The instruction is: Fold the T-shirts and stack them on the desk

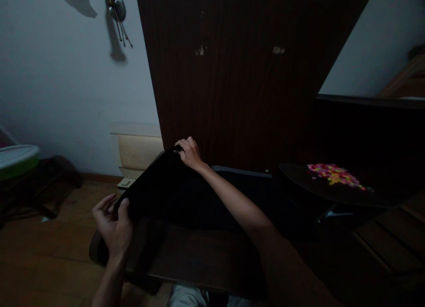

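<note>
A dark, nearly black cloth (166, 192) lies over a dark wooden table (199, 254), its left edge raised between my hands. My left hand (114, 223) grips the near left corner, thumb on top and fingers behind. Farther off, my right hand (190, 152) is closed on the far left corner, the arm reaching across the cloth. A greyish strip (242, 170) shows along the back edge of the cloth. Folds and the cloth's right end are lost in the dark.
Behind the table stands a dark wooden panel (239, 77). To the right, small pink and yellow pieces (335, 174) lie on a dark curved surface (299, 178). A green tub with a pale lid (20, 159) sits on a dark stand at left. A cream box-like object (141, 150) is against the wall.
</note>
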A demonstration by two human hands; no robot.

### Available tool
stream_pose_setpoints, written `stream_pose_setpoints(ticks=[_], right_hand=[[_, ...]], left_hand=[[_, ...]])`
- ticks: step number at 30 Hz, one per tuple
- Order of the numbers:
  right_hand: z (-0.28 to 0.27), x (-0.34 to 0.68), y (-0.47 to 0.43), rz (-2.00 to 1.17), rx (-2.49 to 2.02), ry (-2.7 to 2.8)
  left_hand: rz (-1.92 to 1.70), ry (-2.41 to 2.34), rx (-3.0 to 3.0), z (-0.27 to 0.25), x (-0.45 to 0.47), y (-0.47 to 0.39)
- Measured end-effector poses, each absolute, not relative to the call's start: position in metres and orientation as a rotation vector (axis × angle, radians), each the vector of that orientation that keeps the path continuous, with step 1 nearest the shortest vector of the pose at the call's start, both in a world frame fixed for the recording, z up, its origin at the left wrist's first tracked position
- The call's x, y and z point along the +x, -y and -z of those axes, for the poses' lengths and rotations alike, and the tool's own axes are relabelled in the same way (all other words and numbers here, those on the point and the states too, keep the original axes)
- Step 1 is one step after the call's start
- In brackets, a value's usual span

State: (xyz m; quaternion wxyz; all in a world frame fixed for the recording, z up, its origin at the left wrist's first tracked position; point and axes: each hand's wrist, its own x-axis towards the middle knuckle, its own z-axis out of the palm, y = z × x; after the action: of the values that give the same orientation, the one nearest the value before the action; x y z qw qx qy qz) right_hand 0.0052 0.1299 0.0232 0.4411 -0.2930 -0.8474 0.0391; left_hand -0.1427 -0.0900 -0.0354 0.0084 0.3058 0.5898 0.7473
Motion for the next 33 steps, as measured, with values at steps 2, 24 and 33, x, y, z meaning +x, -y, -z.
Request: stream_pose_setpoints(ticks=[2, 24, 33], right_hand=[[-0.028, 0.012, -0.134, -0.171, -0.768, 2.025], [-0.013, 0.358, -0.1, -0.979, -1.223, 1.15], [0.083, 0.379, -0.086, -0.972, -1.629, 1.108]], left_hand=[[-2.407, -1.755, 1.013, 0.026, -0.132, 0.086], [-1.192, -0.765, 2.797, 0.016, 0.175, 0.041], [-0.516, -0.776, 2.798, 0.09, 0.177, 0.03]])
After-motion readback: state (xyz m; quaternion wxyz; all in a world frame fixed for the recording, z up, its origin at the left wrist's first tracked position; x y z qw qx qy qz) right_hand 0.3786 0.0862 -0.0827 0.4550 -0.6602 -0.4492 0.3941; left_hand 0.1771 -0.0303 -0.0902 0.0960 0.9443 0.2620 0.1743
